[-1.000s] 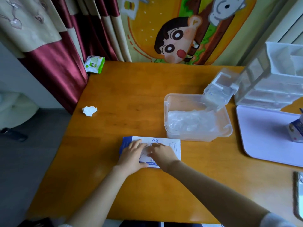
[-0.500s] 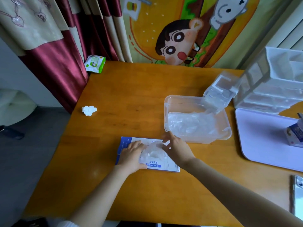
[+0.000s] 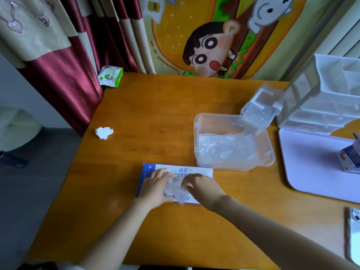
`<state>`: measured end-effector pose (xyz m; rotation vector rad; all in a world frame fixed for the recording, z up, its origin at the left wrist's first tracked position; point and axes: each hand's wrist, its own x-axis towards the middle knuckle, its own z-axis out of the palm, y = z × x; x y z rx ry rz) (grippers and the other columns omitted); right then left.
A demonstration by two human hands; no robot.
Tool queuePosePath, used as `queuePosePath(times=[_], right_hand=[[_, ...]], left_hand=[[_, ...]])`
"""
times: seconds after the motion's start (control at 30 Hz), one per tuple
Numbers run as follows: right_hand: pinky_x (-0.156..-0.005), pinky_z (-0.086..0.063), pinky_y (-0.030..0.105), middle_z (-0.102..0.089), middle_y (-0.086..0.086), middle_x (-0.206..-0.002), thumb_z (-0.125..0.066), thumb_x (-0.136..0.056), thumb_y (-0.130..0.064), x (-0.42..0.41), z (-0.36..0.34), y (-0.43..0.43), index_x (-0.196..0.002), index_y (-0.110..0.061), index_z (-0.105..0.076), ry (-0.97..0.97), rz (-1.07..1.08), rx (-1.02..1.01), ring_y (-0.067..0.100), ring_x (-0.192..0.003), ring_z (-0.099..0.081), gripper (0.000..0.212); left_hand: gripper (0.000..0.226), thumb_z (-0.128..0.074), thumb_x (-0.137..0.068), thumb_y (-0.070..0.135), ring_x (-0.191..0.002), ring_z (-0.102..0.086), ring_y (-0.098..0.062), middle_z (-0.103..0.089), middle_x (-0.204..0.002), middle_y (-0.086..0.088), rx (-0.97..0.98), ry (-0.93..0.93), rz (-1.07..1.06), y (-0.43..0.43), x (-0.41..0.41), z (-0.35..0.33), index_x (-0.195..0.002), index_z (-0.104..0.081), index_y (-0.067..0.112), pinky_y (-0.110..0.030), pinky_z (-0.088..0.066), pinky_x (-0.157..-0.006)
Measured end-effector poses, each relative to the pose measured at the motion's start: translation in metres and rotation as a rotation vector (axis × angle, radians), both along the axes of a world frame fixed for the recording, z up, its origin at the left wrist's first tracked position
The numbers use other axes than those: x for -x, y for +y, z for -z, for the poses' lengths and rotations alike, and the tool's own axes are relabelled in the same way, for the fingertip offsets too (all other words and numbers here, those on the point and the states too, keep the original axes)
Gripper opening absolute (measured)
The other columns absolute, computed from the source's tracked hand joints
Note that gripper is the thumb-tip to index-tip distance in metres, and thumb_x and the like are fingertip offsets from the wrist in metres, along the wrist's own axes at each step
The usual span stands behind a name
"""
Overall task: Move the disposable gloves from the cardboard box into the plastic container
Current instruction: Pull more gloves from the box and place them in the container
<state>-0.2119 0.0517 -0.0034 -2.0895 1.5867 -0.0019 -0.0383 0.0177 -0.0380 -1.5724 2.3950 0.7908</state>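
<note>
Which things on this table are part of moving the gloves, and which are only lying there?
In the job: cardboard box, disposable gloves, plastic container, left hand resting on the box, right hand pinching the gloves.
Lying about: crumpled tissue, wipes pack, drawer unit, pale tray, small carton, phone.

Glossy wooden table (image 3: 155, 117), clear plastic container (image 3: 233, 164), filmy gloves (image 3: 175, 189)

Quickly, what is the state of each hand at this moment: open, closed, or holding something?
Left hand: open, resting flat on the cardboard box.
Right hand: fingers curled, pinching the disposable gloves at the box opening.
</note>
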Motion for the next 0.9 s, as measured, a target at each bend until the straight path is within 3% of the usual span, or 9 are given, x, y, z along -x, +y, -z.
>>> queuePosePath(times=[0.13, 0.2, 0.37, 0.57, 0.67, 0.77, 0.83, 0.9], right_hand=[[-0.056, -0.031, 0.031, -0.063, 0.007, -0.087, -0.041, -0.098, -0.013, 0.007, -0.012, -0.01, -0.101, -0.013, -0.061, -0.076, 0.184, 0.049, 0.026, -0.074, -0.052, 0.02], [-0.052, -0.03, 0.031, -0.059, 0.008, -0.078, -0.039, -0.1, -0.016, 0.009, -0.015, -0.016, -0.092, -0.012, -0.058, -0.097, 0.238, 0.06, 0.026, -0.066, -0.05, 0.02], [-0.051, -0.039, 0.029, -0.063, 0.01, -0.075, -0.037, -0.1, -0.01, 0.016, -0.02, -0.021, -0.077, -0.015, -0.046, -0.174, 0.349, 0.077, 0.027, -0.063, -0.055, 0.024], [-0.065, -0.053, 0.043, -0.068, 0.008, -0.072, -0.045, -0.099, -0.017, 0.029, -0.02, -0.02, -0.078, -0.006, -0.061, -0.325, 0.444, 0.065, 0.027, -0.065, -0.064, 0.029], [-0.068, -0.053, 0.04, -0.068, 0.007, -0.071, -0.056, -0.092, -0.015, 0.032, -0.019, -0.022, -0.072, -0.01, -0.064, -0.342, 0.436, 0.045, 0.025, -0.067, -0.064, 0.022], [-0.066, -0.049, 0.034, -0.065, 0.004, -0.069, -0.058, -0.093, -0.016, 0.029, -0.017, -0.02, -0.07, -0.013, -0.062, -0.341, 0.366, -0.002, 0.022, -0.066, -0.06, 0.024], [-0.06, -0.041, 0.025, -0.059, -0.002, -0.067, -0.053, -0.096, -0.019, 0.023, -0.017, -0.018, -0.073, -0.017, -0.061, -0.294, 0.267, -0.016, 0.014, -0.06, -0.051, 0.025], [-0.06, -0.038, 0.023, -0.061, 0.001, -0.076, -0.049, -0.098, -0.013, 0.02, -0.018, -0.017, -0.086, -0.012, -0.066, -0.244, 0.17, -0.023, 0.016, -0.065, -0.05, 0.021]], left_hand=[[0.077, -0.068, -0.084, 0.044, -0.143, -0.018, -0.019, -0.016, -0.157, 0.004, -0.005, -0.024, 0.003, 0.001, 0.0, 0.001, -0.147, -0.027, 0.028, -0.035, -0.024, -0.111], [0.083, -0.067, -0.084, 0.045, -0.144, -0.016, -0.019, -0.013, -0.158, 0.003, -0.012, -0.052, 0.006, 0.001, 0.0, 0.001, -0.15, -0.021, 0.024, -0.036, -0.023, -0.112], [0.078, -0.068, -0.083, 0.044, -0.142, -0.018, -0.017, -0.017, -0.155, 0.006, -0.004, -0.007, -0.003, 0.004, -0.002, 0.001, -0.146, -0.024, 0.032, -0.035, -0.022, -0.112], [0.074, -0.067, -0.084, 0.043, -0.142, -0.018, -0.018, -0.019, -0.154, 0.005, -0.028, 0.008, -0.001, 0.002, -0.002, 0.002, -0.146, -0.027, 0.032, -0.038, -0.022, -0.112], [0.056, -0.066, -0.087, 0.034, -0.133, -0.033, -0.017, -0.036, -0.141, 0.004, -0.007, 0.188, -0.098, 0.001, 0.007, -0.008, -0.137, -0.04, 0.025, -0.039, -0.029, -0.108], [0.048, -0.075, -0.08, 0.019, -0.12, -0.048, -0.018, -0.047, -0.127, 0.003, 0.215, 0.493, -0.288, 0.0, 0.021, -0.024, -0.121, -0.05, 0.017, -0.038, -0.039, -0.101], [0.06, -0.077, -0.079, 0.021, -0.129, -0.038, -0.016, -0.043, -0.137, 0.005, 0.295, 0.531, -0.22, -0.005, 0.03, -0.036, -0.131, -0.048, 0.019, -0.035, -0.032, -0.107], [0.06, -0.072, -0.083, 0.033, -0.133, -0.027, -0.011, -0.041, -0.137, 0.012, 0.211, 0.47, -0.122, -0.009, 0.036, -0.048, -0.136, -0.046, 0.025, -0.032, -0.022, -0.107]])
